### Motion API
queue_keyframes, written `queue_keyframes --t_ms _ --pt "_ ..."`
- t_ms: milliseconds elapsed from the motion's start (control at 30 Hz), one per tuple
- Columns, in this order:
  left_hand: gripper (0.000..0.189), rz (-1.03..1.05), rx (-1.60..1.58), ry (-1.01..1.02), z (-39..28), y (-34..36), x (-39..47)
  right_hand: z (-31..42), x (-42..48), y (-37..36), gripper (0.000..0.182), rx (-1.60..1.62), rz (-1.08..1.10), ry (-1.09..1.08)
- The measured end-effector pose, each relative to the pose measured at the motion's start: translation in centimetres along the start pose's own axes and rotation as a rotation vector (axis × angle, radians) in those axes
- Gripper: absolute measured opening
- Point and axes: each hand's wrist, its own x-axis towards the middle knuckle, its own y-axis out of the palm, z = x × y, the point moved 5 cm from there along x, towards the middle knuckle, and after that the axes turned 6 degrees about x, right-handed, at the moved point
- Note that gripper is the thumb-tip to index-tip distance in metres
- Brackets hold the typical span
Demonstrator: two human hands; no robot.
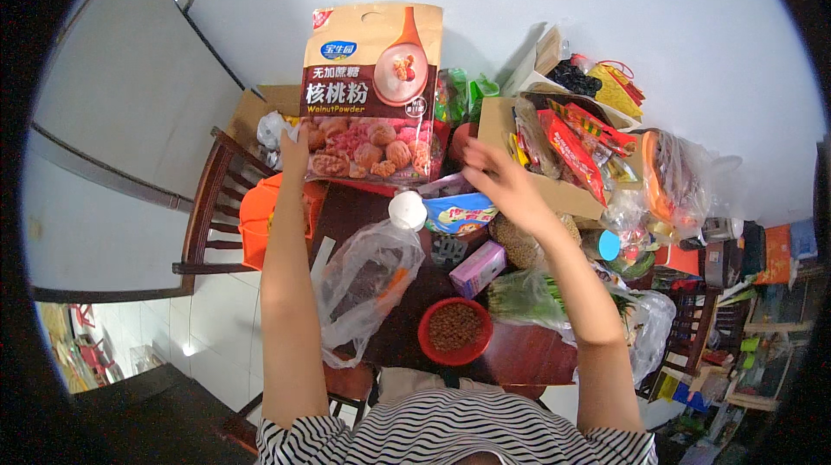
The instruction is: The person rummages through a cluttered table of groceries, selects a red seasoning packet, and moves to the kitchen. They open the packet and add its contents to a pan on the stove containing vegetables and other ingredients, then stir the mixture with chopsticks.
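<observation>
A large walnut powder bag (370, 95), tan and dark brown with walnuts pictured on it, stands upright at the far side of the table. My left hand (296, 144) grips its lower left edge; the fingers behind the bag are hidden. To the right of the bag is my right hand (500, 170), empty, fingers apart. Under that hand lies a blue printed snack bag (458, 212), beside a white round lid (408, 209). Closer to me, a clear plastic bag (370, 283) with something orange inside lies crumpled on the dark wooden table (406, 345).
A red bowl of brown pellets (456, 331) sits near the front edge. Beyond it are a purple box (478, 268) and bagged green vegetables (532, 296). An open cardboard box (565, 189) holds snack packets on the right. A wooden chair (211, 205) stands left, near an orange bag (260, 218).
</observation>
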Motion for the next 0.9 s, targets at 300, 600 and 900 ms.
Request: queue_keyframes --t_ms 300,600,900 --pt "0.049 0.430 -0.133 -0.241 -7.7 -2.9 -2.5 -12.3 16.2 3.3 0.042 -0.186 -0.395 0.284" --pt "0.049 0.128 -1.121 -0.373 -0.1 -11.3 -6.2 1.5 6.3 15.2 0.034 -0.333 -0.401 -0.538" --pt "0.049 -0.117 -1.266 -0.425 4.7 -20.3 -11.6 3.6 -3.0 23.1 0.048 -0.322 -0.115 -0.866"
